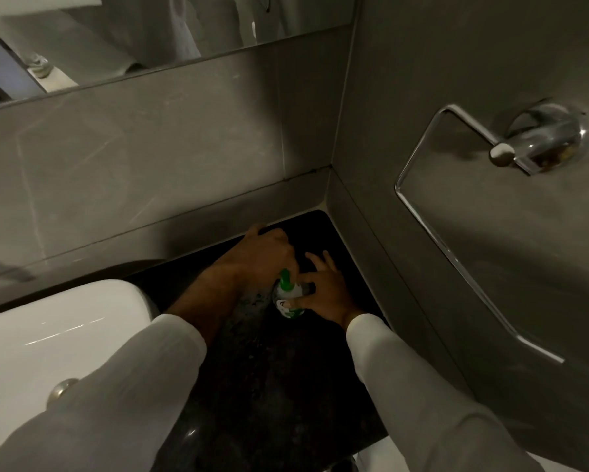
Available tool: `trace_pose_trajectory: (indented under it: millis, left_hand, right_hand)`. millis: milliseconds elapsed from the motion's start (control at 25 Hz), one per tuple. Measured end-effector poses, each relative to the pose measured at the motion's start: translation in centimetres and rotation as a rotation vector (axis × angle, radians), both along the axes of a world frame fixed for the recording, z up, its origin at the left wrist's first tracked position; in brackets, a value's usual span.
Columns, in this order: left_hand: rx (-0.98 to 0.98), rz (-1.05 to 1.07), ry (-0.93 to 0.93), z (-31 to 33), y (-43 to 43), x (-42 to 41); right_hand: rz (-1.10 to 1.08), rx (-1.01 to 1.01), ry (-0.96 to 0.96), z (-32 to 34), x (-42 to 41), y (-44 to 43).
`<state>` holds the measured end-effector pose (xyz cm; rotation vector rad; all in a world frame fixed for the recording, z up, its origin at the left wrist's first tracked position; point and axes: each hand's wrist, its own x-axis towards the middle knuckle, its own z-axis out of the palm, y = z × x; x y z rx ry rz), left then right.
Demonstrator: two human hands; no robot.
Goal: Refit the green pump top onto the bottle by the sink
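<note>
A person in white sleeves works at the far corner of a dark stone counter (269,386), just right of a white basin (65,328), where a small soap bottle (288,306) stands upright near the tiled walls. The right hand (323,291) wraps the bottle from the side, thumb and forefinger closed around its shoulder while the other fingers splay free behind it. The left hand (269,250) is curled into a closed grip above, fingertips pinched on the green pump top (285,280), which sits at the bottle's neck. Whether the collar has caught the thread or merely rests there cannot be judged in this dim, steep view.

The step in hand appears to be seating and twisting the top home. The main risk is a cross-thread: if the top goes on tilted and is forced round, it could jam or leak. A second is slip; the bottle stands on polished stone, so a turn made without the right hand holding firm would likely spin or tip it towards the wall. A chrome towel ring (490,165) on the right-hand wall is well clear.
</note>
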<state>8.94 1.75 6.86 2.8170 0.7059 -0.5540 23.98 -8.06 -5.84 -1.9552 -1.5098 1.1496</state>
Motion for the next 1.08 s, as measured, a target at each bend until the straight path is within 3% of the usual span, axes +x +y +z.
trace_pose_trajectory:
  millis: [760,960,1080]
  left_hand:
    - [-0.016,-0.019,-0.079,-1.3,-3.8,-1.2]
    - [-0.072,0.11,-0.168,-1.3,-4.3,-2.2]
    - [-0.012,0.205,-0.136,-0.8,-4.5,-3.9]
  right_hand:
    - [-0.065,0.038,0.005,-0.8,-0.9,-3.2]
    - [0.073,-0.091,-0.185,3.0,-0.8,-3.6]
    - [0.063,0.127,-0.23,7.4,-0.3,-5.6]
